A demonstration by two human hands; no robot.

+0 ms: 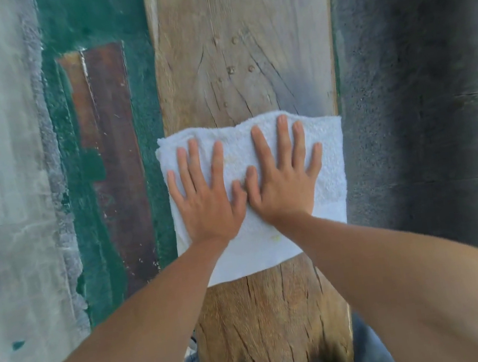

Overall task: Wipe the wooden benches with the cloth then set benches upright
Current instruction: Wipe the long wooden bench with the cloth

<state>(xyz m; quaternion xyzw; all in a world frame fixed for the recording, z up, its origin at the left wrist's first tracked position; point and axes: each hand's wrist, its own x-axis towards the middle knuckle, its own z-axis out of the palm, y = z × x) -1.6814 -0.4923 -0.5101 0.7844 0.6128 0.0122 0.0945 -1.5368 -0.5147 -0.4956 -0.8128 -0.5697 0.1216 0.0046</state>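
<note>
White cloth (257, 196) on wooden bench (244, 56), both hands flat, fingers spread, pressing it

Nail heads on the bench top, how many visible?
4 clear: one farthest up the bench, a pair below it, one nearer the cloth. Faint others possible; the cloth may hide more.

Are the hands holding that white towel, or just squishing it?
Just pressing. The left hand and right hand lie flat, fingers spread, on the middle of the white towel atop the wooden bench; nothing is gripped.
</note>
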